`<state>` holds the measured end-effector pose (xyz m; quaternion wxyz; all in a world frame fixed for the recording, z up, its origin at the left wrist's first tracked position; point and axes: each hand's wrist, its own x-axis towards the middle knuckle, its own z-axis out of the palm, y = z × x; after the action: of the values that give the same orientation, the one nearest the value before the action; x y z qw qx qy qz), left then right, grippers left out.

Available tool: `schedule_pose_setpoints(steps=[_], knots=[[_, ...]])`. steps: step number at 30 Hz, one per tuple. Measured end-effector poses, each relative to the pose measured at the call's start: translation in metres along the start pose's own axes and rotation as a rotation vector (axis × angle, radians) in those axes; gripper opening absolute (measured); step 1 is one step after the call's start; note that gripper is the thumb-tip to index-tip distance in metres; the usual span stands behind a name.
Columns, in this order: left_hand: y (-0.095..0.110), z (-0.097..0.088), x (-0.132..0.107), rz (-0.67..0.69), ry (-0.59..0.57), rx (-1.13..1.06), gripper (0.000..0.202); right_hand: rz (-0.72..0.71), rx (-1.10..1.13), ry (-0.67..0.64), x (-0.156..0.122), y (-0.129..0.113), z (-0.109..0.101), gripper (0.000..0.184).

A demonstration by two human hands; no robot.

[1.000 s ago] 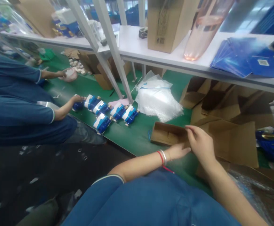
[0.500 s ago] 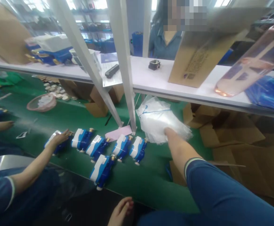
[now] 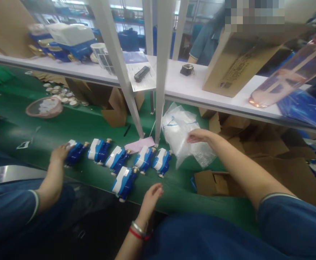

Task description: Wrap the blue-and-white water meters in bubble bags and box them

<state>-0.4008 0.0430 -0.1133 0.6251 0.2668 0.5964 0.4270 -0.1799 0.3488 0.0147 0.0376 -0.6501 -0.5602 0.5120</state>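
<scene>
Bag, clear plastic [image 3: 182, 148]: pinched near its edge between the thumb and fingers of the right hand [image 3: 199, 136], hanging partly over a pile of similar bags [image 3: 204, 156] on the green bench [image 3: 176, 191], beside the foot of a pale upright [image 3: 162, 83]. Whether the grip takes in one bag or more is hard to tell through the blur.

Left hand [image 3: 152, 195]: holding nothing, fingers loosely bent, above the bench's near edge; red and silver bands [image 3: 137, 230] at the wrist.

Blue-and-white units [image 3: 124, 182]: six in a cluster, brass-coloured ends showing, the front one near the left hand (the leftmost lies under a co-worker's hand [image 3: 59, 153]).

Pink sheet [image 3: 140, 144]: flat, just behind the units.

Cardboard box [image 3: 204, 183]: open, low, on the bench below the right forearm.

Round basket [image 3: 29, 111]: at the left, pale pieces inside.

White shelf [image 3: 182, 86], above: a small black object [image 3: 187, 69], an upright carton [image 3: 228, 68], a tilted pinkish bottle [image 3: 280, 79] and blue packets [image 3: 304, 106].
</scene>
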Motion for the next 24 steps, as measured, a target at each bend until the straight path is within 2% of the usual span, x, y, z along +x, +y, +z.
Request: schedule_pose_setpoints(steps=[3,6,8,11,12,13,14,16,18,20,22,24], knots=[[0.017,0.022,0.011,0.284,0.031,0.074,0.076,-0.044,0.341,-0.21,-0.04,0.01,0.024,0.023],[0.038,0.034,-0.003,0.557,0.12,0.216,0.082,-0.049,0.522,-0.287,-0.077,0.036,0.057,0.021],[0.051,0.038,-0.031,0.689,0.309,0.279,0.075,-0.05,0.557,-0.283,-0.097,0.056,0.073,0.019],[0.065,0.048,-0.088,0.877,0.723,0.405,0.067,-0.093,0.589,-0.28,-0.118,0.086,0.084,0.018],[0.069,0.054,-0.107,0.933,0.828,0.481,0.068,-0.112,0.594,-0.288,-0.125,0.095,0.085,0.018],[0.072,0.061,-0.123,0.978,0.878,0.576,0.07,-0.129,0.593,-0.302,-0.131,0.104,0.086,0.019],[0.074,0.069,-0.137,1.002,0.86,0.679,0.073,-0.142,0.583,-0.32,-0.138,0.112,0.086,0.019],[0.075,0.087,-0.153,0.978,0.685,0.836,0.073,-0.163,0.545,-0.37,-0.152,0.127,0.086,0.019],[0.069,0.1,-0.157,0.88,0.439,0.871,0.053,-0.193,0.489,-0.408,-0.166,0.138,0.087,0.019],[0.058,0.108,-0.157,0.751,0.308,0.796,0.029,-0.224,0.435,-0.406,-0.179,0.147,0.088,0.021],[0.044,0.111,-0.159,0.618,0.31,0.684,0.022,-0.257,0.409,-0.341,-0.191,0.153,0.092,0.027],[0.031,0.113,-0.165,0.522,0.411,0.589,0.022,-0.338,0.356,-0.178,-0.205,0.156,0.102,0.034]])
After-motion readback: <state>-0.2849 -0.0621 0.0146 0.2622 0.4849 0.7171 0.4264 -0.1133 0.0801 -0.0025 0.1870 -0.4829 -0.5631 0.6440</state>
